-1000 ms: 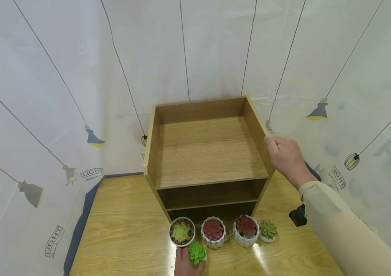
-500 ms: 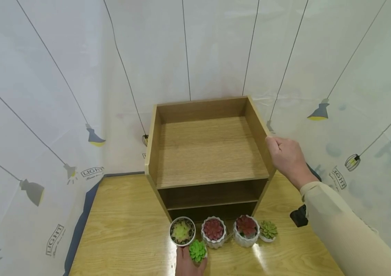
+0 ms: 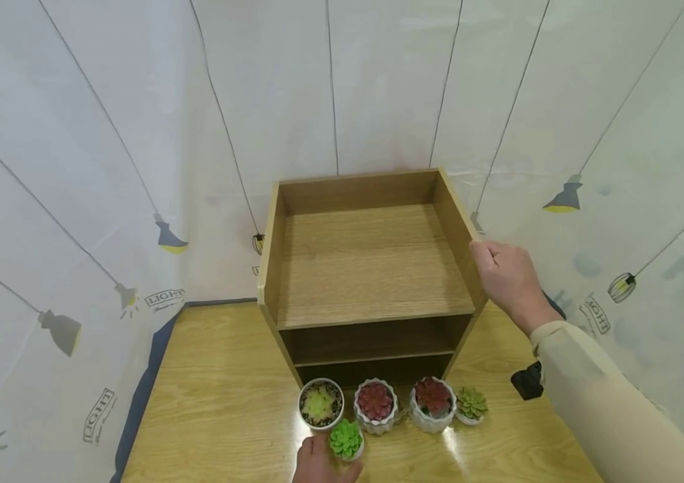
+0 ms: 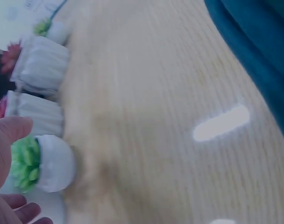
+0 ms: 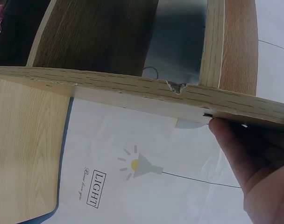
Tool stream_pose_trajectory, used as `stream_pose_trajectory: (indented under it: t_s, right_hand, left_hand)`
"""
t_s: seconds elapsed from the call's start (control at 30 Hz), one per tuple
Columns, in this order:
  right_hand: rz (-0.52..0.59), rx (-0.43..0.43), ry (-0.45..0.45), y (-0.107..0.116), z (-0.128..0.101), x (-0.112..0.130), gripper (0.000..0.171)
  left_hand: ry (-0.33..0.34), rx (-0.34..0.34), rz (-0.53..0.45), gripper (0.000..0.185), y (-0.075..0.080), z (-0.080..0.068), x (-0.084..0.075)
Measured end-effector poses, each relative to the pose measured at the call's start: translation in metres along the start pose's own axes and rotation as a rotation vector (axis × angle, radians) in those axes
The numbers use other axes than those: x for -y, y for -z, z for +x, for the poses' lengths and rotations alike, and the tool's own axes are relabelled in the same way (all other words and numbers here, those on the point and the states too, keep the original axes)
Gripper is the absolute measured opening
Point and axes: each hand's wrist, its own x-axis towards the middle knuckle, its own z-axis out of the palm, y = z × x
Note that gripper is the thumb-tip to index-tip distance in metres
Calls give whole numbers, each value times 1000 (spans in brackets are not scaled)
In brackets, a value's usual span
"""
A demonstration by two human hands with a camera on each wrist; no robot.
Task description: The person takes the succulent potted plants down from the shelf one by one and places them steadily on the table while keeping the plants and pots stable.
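Observation:
My left hand (image 3: 320,464) is beside a small bright green succulent in a white pot (image 3: 346,440), which stands on the table. In the left wrist view its thumb and fingers are spread around that succulent (image 4: 26,164), with a gap showing between the fingers and the pot. My right hand (image 3: 507,278) holds the right side panel of a wooden shelf unit (image 3: 372,261), fingers curled at the upper outer edge. In the right wrist view a fingertip of this hand (image 5: 268,182) meets the panel's outer face, and the other fingers lie in shadow.
Along the shelf's front stand a yellow-green succulent (image 3: 320,404), two red succulents in ribbed white pots (image 3: 376,406), and a small green one (image 3: 471,404) at right. A black object (image 3: 527,381) lies by the right sleeve. Lamp-printed sheeting (image 3: 378,87) surrounds the wooden table (image 3: 215,376).
My left hand has loosened from the bright green succulent and drawn slightly back to the left, its thumb now apart from the pot. The right hand stays on the shelf panel.

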Motion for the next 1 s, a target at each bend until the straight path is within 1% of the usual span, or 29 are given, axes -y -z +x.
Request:
stream_pose_trajectory:
  t_s: [0.13,0.2,0.27,0.33,0.37,0.43,0.6,0.67,0.73,0.8,0.83,0.9,1.0]
  right_hand:
    - [-11,-9,10,1,-1,-3,57]
    - [-12,-9,15,1,-1,-4,57]
    - [-13,-8,20,1,-2,-5,57]
    - [-12,-9,20,1,-2,-6,57]
    - [-11,-9,20,0,-2,-6,57]
    - [-10,-9,22,0,-2,-6,57]
    - [-2,3,17,0,-4,-8,57]
    - [-3,4,18,0,-5,-8,58]
    - [0,6,18,-1,-7,-9,58]
    - [6,9,21,0,-8,-10,59]
    - [9,13,20,0,-9,-10,59]
    - [16,18,15,2,-11,-12,59]
    - [22,35,4,5,-14,-13,59]
  left_hand:
    - [-40,-3,3,79,14,0,-4]
    - [-35,18,-9,79,21,1,-6]
    - [-20,54,-20,77,28,4,-9]
    - [-7,72,-26,75,34,5,-12]
    - [-12,72,-28,74,37,5,-13]
    - [-26,63,-29,70,42,5,-15]
    - [-62,15,-21,64,53,4,-18]
    - [-80,-26,-15,61,56,4,-18]
    - [-84,-71,-11,58,60,5,-17]
    - [-75,-112,-12,55,65,8,-16]
    - [-65,-122,-20,54,68,9,-16]
    - [-32,-123,-35,53,75,12,-15]
    - [0,-103,-56,56,86,17,-14]
